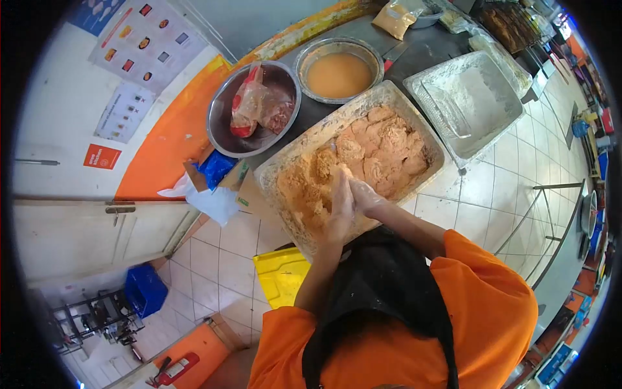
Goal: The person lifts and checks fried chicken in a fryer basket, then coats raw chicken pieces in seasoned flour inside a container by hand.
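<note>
My left hand point(343, 198) and my right hand point(365, 197) are pressed together above the near side of a large tray point(431, 136). Both are dusted with pale flour, and the fingers are closed against each other. What lies between the palms, if anything, is hidden. Just beyond my fingers is a rough, crumb-coated clump point(322, 163). Loose orange-tinted breading point(295, 188) fills the tray's left part. Several breaded pieces point(395, 146) lie heaped in its right part.
Behind the tray stand a bowl of orange-brown liquid point(338, 72) and a steel bowl point(217, 107) holding a plastic bag of raw meat point(249, 113). A floury metal pan point(489, 84) with a wire basket point(442, 107) sits at the right. A yellow crate point(280, 275) is below left.
</note>
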`<state>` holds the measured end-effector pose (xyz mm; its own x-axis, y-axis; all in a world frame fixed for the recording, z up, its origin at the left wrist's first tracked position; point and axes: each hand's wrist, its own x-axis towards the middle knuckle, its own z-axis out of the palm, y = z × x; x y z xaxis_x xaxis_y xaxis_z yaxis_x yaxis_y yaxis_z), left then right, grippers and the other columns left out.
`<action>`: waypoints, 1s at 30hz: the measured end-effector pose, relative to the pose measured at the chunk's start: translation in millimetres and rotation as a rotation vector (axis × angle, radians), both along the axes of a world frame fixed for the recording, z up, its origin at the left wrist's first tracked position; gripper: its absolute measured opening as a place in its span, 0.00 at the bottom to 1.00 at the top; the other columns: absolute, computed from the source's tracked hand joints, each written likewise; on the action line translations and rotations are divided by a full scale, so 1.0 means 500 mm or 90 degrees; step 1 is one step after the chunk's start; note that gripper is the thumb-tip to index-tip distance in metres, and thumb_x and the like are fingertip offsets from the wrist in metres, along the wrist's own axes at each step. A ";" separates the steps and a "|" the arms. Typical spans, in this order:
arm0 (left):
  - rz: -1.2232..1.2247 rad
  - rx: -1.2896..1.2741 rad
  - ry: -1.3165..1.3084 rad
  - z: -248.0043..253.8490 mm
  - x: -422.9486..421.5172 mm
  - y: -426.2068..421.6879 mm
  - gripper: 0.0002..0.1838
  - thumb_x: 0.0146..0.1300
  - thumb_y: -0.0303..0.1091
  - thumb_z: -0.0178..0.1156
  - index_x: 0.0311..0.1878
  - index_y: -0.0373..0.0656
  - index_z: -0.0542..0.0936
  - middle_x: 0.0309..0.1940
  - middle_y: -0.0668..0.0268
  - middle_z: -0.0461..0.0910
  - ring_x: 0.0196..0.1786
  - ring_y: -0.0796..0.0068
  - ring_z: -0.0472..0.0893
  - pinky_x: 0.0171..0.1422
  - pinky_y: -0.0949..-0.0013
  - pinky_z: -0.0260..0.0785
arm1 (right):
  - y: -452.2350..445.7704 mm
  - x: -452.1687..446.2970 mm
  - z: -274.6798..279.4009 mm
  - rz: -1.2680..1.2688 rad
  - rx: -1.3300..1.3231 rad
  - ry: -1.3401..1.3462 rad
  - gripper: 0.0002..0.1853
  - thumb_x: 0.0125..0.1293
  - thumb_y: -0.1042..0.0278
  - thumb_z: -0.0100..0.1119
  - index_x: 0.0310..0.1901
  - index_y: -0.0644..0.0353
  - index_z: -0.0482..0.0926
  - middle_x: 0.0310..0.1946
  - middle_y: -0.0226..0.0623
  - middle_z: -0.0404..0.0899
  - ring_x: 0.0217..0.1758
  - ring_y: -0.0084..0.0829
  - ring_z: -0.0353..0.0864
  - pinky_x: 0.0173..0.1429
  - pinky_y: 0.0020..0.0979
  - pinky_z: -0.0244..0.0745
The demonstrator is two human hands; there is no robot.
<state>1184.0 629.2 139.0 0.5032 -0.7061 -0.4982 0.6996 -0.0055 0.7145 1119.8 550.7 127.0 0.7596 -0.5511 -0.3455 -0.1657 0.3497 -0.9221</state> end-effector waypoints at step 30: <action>0.001 0.480 -0.704 0.016 0.047 -0.139 0.21 0.55 0.41 0.72 0.47 0.35 0.83 0.36 0.45 0.84 0.40 0.48 0.85 0.47 0.53 0.74 | -0.128 -0.003 0.035 0.075 -0.029 0.189 0.12 0.72 0.61 0.47 0.45 0.56 0.78 0.33 0.34 0.79 0.34 0.31 0.76 0.38 0.35 0.72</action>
